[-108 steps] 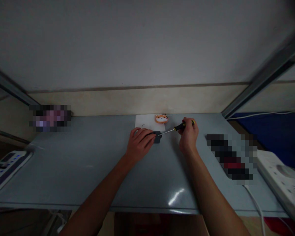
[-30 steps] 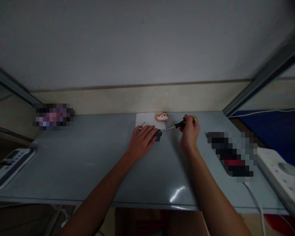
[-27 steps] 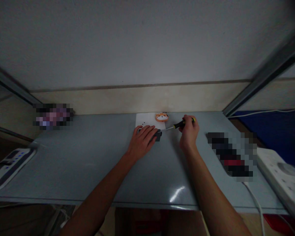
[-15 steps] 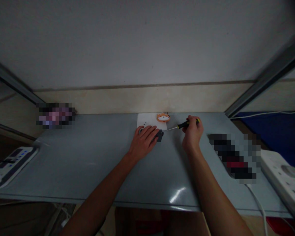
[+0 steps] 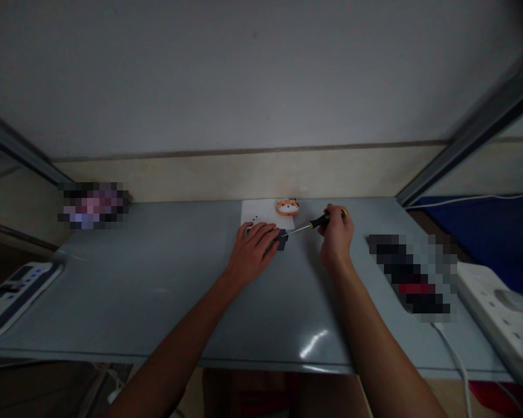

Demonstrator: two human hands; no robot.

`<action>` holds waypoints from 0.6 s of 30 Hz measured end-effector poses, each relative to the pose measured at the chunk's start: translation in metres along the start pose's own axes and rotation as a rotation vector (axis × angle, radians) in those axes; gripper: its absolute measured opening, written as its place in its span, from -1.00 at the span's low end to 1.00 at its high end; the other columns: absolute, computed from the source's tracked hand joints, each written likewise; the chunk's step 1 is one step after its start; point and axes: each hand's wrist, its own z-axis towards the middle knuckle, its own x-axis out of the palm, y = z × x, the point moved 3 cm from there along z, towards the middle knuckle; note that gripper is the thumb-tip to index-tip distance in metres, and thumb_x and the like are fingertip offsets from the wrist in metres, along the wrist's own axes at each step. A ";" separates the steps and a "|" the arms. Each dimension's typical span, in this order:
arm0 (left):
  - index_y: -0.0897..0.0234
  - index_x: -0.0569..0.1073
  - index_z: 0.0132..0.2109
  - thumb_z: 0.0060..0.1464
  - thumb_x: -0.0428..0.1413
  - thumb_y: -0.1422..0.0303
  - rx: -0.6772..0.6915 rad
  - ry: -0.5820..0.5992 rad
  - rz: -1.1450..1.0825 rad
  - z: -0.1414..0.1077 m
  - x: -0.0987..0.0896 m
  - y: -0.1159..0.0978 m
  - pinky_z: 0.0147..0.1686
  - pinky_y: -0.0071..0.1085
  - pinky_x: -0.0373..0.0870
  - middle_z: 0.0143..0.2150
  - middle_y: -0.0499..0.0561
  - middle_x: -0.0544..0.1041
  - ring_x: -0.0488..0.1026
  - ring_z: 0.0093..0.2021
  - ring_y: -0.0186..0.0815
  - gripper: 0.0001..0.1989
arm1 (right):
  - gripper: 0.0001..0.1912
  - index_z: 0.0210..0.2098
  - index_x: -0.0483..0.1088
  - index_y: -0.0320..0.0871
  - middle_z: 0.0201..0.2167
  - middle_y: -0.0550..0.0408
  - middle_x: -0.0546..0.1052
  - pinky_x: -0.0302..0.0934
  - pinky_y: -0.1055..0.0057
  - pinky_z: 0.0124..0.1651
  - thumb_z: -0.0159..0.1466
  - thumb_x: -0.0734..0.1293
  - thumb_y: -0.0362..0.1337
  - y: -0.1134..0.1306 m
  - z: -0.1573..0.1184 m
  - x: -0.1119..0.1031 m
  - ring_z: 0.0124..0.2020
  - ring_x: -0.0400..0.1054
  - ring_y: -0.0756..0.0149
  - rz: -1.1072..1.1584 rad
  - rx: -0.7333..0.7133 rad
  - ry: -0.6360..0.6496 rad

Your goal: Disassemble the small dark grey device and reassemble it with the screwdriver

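My left hand (image 5: 253, 249) lies over a small dark grey block (image 5: 282, 241) on the grey table (image 5: 169, 290), its fingers wrapped across the block's top and hiding much of it. My right hand (image 5: 337, 235) is closed round the black and yellow handle of a screwdriver (image 5: 318, 222). The metal shaft points left, and its tip reaches the right part of the block. Behind my left hand lies a white sheet (image 5: 264, 210) with a few tiny dark specks. An orange and white animal-face item (image 5: 287, 207) rests on the sheet's right side.
A white power strip (image 5: 24, 296) stands at the far left, another (image 5: 501, 313) at the right edge. A blurred phone-like object (image 5: 407, 276) with a white cable (image 5: 455, 348) lies right of my right arm. A pixelated pinkish item (image 5: 93, 204) sits back left.
My right hand has moved a little left with the screwdriver, bringing its tip onto the block. My left hand stays on the block. The whole view has shifted slightly.
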 end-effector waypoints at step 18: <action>0.18 0.47 0.21 0.44 0.07 0.27 -0.025 0.009 0.003 0.000 0.001 -0.002 0.33 -0.03 0.18 0.17 0.09 0.61 0.49 0.22 -0.18 -0.72 | -0.70 -0.40 0.36 -0.09 -0.48 0.26 0.33 0.10 0.51 -0.51 0.12 0.38 0.01 0.001 -0.005 0.003 -0.48 0.22 0.44 -0.013 0.008 0.009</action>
